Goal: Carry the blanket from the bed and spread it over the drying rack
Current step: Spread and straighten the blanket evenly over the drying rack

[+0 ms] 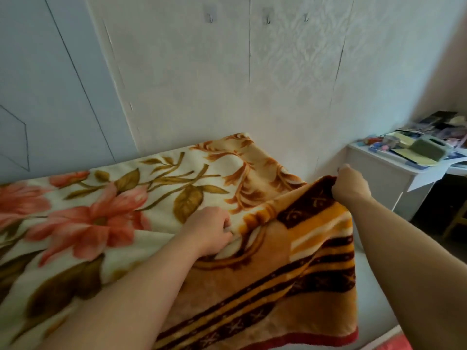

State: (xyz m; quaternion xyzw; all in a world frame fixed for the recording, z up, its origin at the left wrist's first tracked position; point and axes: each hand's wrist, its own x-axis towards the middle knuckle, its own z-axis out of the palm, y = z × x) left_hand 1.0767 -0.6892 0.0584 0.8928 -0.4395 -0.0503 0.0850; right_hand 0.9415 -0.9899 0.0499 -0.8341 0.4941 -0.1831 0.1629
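A thick fleece blanket (131, 198) with pink flowers and olive leaves on cream lies across the bed. Its right end is turned back, showing a brown, orange and cream striped side (310, 251). My left hand (211, 229) is closed on the blanket's edge near the middle of the fold. My right hand (350, 184) pinches the lifted corner of the striped part and holds it up off the white mattress (379, 304). No drying rack is in view.
A white desk (394, 170) cluttered with papers and small items stands right of the bed against the wall. Pale patterned wallpaper with three hooks (267, 18) rises behind. A blue-grey wardrobe door (50, 84) fills the left.
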